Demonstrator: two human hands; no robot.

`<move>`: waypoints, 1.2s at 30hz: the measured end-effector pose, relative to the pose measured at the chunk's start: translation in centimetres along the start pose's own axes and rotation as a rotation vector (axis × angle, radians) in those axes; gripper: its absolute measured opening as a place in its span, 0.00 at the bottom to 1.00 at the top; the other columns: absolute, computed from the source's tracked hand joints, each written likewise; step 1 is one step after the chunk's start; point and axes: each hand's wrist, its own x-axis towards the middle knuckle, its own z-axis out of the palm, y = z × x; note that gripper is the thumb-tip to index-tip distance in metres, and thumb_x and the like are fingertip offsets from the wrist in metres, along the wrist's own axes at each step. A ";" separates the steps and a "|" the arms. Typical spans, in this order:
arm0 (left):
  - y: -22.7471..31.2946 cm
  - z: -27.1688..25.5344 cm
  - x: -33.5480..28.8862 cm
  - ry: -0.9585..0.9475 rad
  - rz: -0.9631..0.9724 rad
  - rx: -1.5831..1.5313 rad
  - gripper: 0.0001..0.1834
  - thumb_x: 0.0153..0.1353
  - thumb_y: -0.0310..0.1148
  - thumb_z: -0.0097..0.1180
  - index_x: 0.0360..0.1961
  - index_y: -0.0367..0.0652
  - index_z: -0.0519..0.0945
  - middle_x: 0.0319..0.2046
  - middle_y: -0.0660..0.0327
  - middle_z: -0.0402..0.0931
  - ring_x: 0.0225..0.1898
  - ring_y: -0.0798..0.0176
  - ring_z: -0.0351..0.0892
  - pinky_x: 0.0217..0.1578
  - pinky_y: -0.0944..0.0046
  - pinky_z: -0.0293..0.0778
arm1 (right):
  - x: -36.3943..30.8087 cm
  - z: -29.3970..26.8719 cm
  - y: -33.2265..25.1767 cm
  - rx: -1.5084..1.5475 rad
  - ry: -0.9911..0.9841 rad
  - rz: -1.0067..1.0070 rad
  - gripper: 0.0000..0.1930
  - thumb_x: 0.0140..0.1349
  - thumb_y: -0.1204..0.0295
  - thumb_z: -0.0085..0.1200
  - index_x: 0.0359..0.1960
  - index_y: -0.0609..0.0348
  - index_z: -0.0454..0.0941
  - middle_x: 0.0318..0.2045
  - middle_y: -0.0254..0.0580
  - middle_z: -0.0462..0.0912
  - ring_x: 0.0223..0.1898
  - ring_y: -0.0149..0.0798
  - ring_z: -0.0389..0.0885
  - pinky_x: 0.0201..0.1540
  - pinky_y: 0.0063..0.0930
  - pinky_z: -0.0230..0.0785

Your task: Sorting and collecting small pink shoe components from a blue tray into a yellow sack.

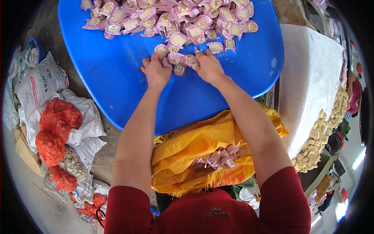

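Inside the large blue tub (187, 101), a heap of glittery pink shoe heels (179, 40) with cream undersides lies toward the far side. At the near edge of the heap, my left hand (156, 73) is bent with its fingers closed on a pink heel. My right hand (210, 69) pinches another heel (191, 60) from the right. Between the two hands sit a few heels, one of them (179, 70) with its cream underside up. The undersides of my fingers are partly hidden.
Against my lap an open yellow woven sack (183, 156) holds more pink heels (220, 158). White sacks (43, 84) and red bags (60, 117) stand on the left. To the right are a white-covered surface (304, 78) and a pile of cream pieces (315, 144). A person (354, 91) shows at the far right.
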 end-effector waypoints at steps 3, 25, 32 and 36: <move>-1.4 -2.1 -1.3 -0.200 0.053 -0.076 0.14 0.44 0.31 0.67 0.31 0.42 0.76 0.33 0.53 0.78 0.45 0.53 0.73 0.50 0.52 0.64 | -0.3 -1.2 1.6 -0.058 -0.028 -0.102 0.19 0.56 0.65 0.57 0.49 0.56 0.74 0.50 0.53 0.75 0.48 0.54 0.75 0.55 0.41 0.68; 3.9 -11.0 -4.2 -0.323 0.276 -0.334 0.33 0.48 0.30 0.65 0.57 0.46 0.69 0.56 0.46 0.65 0.59 0.44 0.63 0.58 0.52 0.63 | -9.7 -9.5 -0.2 0.002 -0.016 -0.577 0.27 0.55 0.68 0.59 0.59 0.41 0.70 0.59 0.48 0.66 0.58 0.55 0.64 0.60 0.49 0.59; 4.0 -1.0 -1.0 -0.196 0.046 0.145 0.55 0.38 0.44 0.75 0.67 0.55 0.55 0.64 0.46 0.46 0.63 0.40 0.50 0.57 0.40 0.61 | -0.1 -1.0 -1.5 -0.280 -0.095 -0.399 0.31 0.51 0.73 0.59 0.60 0.37 0.68 0.57 0.44 0.65 0.55 0.55 0.68 0.56 0.42 0.67; 4.1 0.6 -1.9 -0.195 0.023 0.133 0.40 0.44 0.46 0.70 0.59 0.52 0.66 0.60 0.48 0.55 0.58 0.42 0.57 0.55 0.46 0.64 | -0.5 -1.8 2.0 -0.291 -0.043 -0.325 0.28 0.52 0.77 0.56 0.58 0.44 0.70 0.53 0.45 0.69 0.53 0.54 0.72 0.55 0.39 0.68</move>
